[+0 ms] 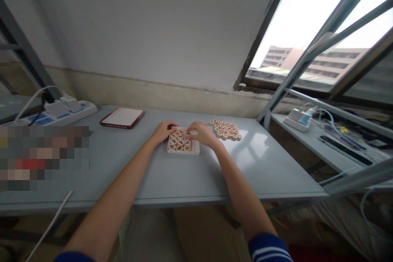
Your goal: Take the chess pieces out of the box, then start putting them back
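A white open box [183, 152] lies on the grey-blue table, with several round wooden pieces [179, 142] bearing dark characters set in rows inside it. My left hand [165, 132] is bent round the box's back left corner, its fingertips partly hidden. Over the box's right side, my right hand [201, 133] reaches in with fingers curved down at the pieces near the back right; whatever its fingertips hold is too small to make out. More loose round pieces [226, 129] lie in a group on the table to the right of my right hand.
A dark red box lid [122, 118] with a white inside lies at the back left. Power strips with plugs [72, 110] stand at the far left and on the right-hand desk [297, 120]. Metal bed-frame posts rise at both sides; a blurred patch covers the left edge.
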`<state>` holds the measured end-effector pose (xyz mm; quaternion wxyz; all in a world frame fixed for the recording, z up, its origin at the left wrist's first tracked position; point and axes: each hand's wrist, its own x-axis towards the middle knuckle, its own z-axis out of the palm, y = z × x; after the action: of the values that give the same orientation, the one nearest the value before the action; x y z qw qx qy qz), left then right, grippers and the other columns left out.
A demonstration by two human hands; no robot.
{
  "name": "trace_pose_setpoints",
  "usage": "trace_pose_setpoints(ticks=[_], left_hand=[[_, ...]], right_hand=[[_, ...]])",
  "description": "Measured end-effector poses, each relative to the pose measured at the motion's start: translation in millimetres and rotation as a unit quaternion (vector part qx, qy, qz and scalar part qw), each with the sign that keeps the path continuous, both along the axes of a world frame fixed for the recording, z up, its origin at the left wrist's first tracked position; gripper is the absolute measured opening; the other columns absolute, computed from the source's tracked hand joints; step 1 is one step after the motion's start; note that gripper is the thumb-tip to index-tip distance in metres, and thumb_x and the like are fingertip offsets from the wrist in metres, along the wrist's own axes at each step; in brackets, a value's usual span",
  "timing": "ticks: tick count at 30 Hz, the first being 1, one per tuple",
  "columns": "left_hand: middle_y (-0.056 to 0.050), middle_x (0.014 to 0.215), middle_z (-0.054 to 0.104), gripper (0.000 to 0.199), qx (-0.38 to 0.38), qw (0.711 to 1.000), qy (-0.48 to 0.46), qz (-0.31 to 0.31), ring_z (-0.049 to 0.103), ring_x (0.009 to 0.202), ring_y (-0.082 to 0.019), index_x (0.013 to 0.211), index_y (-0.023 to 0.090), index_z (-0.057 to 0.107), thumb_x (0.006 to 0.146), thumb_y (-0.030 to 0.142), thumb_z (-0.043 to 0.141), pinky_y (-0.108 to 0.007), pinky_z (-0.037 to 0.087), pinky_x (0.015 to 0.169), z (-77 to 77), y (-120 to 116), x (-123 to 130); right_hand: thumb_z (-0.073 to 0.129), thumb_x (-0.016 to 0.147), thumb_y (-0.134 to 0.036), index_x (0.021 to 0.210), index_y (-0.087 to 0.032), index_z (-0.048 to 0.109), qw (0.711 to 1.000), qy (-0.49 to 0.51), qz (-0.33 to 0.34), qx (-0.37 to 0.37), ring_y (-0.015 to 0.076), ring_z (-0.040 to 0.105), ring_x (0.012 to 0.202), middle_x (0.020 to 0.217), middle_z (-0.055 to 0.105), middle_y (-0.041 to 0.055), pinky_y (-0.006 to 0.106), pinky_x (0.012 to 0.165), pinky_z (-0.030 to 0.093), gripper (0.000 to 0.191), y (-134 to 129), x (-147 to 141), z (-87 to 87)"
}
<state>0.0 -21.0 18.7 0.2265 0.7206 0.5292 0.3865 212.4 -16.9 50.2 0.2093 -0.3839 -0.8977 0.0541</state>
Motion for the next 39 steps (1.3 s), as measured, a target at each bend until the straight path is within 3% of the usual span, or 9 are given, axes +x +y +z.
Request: trace_pose_setpoints(ticks=[4,9,11,14,17,21,30,35,39], left_hand=[[-0.007,0.086,0.067,0.027,-0.008,1.0,0.004,0.004,0.059,0.078,-0.017,0.087,0.012,0.065,0.071,0.028,0.049,-0.027,0.046,0.074,-0.8,0,0],[-0.006,0.085,0.067,0.027,-0.008,1.0,0.001,0.005,0.059,0.077,-0.017,0.088,0.013,0.065,0.071,0.028,0.05,-0.027,0.046,0.073,-2.2,0,-1],[-0.006,0.085,0.067,0.027,-0.009,1.0,-0.001,0.005,0.059,0.078,-0.017,0.087,0.013,0.065,0.071,0.028,0.05,-0.027,0.046,0.073,-2.5,0,-1],[-0.006,0.085,0.066,0.026,-0.005,1.0,0.001,0.003,0.059,0.078,-0.017,0.086,0.013,0.065,0.071,0.027,0.049,-0.026,0.045,0.073,-2.5,1,-1],[-0.006,0.087,0.066,0.026,0.0,1.0,0.005,0.0,0.059,0.08,-0.017,0.087,0.013,0.065,0.071,0.026,0.049,-0.026,0.045,0.073,-2.7,1,-2],[-0.006,0.087,0.066,0.025,0.016,1.0,0.017,0.003,0.058,0.081,-0.016,0.087,0.014,0.065,0.072,0.025,0.049,-0.026,0.045,0.075,-3.4,1,-2],[-0.007,0.087,0.066,0.025,0.026,0.999,0.028,0.009,0.058,0.08,-0.016,0.087,0.013,0.065,0.072,0.025,0.049,-0.026,0.045,0.073,-5.7,4,-3],[-0.006,0.088,0.066,0.025,0.023,0.999,0.039,0.01,0.058,0.081,-0.016,0.087,0.014,0.065,0.072,0.025,0.048,-0.026,0.044,0.074,-5.7,4,-3],[-0.006,0.088,0.065,0.025,0.024,0.999,0.04,0.013,0.058,0.082,-0.016,0.088,0.015,0.065,0.072,0.024,0.049,-0.026,0.044,0.075,-7.4,5,-4]], right_hand=[[0.06,0.076,-0.037,0.091,-0.025,0.061,0.992,0.035,-0.112,0.055,0.0204,0.047,0.097,0.1,0.057,0.0029,0.032,0.081,0.031,0.019,5,22,3.7],[0.058,0.076,-0.026,0.088,-0.023,0.064,0.946,-0.009,-0.318,0.06,0.0253,0.044,0.099,0.1,0.055,0.0076,0.037,0.082,0.03,0.014,14,57,-1.8],[0.056,0.075,-0.021,0.088,-0.023,0.065,0.938,0.013,-0.343,0.05,0.0246,0.044,0.099,0.1,0.055,0.0076,0.036,0.081,0.03,0.016,18,64,-2.2],[0.05,0.076,-0.015,0.089,-0.022,0.064,0.961,0.092,-0.26,0.026,0.0188,0.049,0.09,0.094,0.058,0.0048,0.03,0.078,0.035,0.021,21,62,2.6],[0.051,0.074,-0.013,0.093,-0.02,0.063,0.987,0.131,-0.079,-0.042,0.0138,0.052,0.078,0.092,0.06,0.0019,0.026,0.073,0.039,0.023,16,45,8.4],[0.064,0.067,-0.015,0.094,-0.021,0.065,0.985,0.019,0.103,-0.136,0.0151,0.054,0.085,0.094,0.063,0.0024,0.027,0.08,0.039,0.028,5,20,7.9],[0.067,0.066,-0.017,0.098,-0.031,0.065,0.989,-0.037,0.084,-0.115,0.0179,0.055,0.091,0.1,0.062,0.0,0.029,0.082,0.038,0.035,-5,5,4.3],[0.07,0.062,-0.018,0.096,-0.029,0.065,0.984,-0.036,0.098,-0.145,0.0183,0.055,0.092,0.099,0.062,0.0001,0.027,0.08,0.039,0.036,-9,-1,3.8],[0.071,0.063,-0.023,0.091,-0.023,0.065,0.993,-0.022,0.063,-0.098,0.0174,0.055,0.087,0.091,0.061,0.0018,0.027,0.078,0.039,0.028,-5,5,6.1]])
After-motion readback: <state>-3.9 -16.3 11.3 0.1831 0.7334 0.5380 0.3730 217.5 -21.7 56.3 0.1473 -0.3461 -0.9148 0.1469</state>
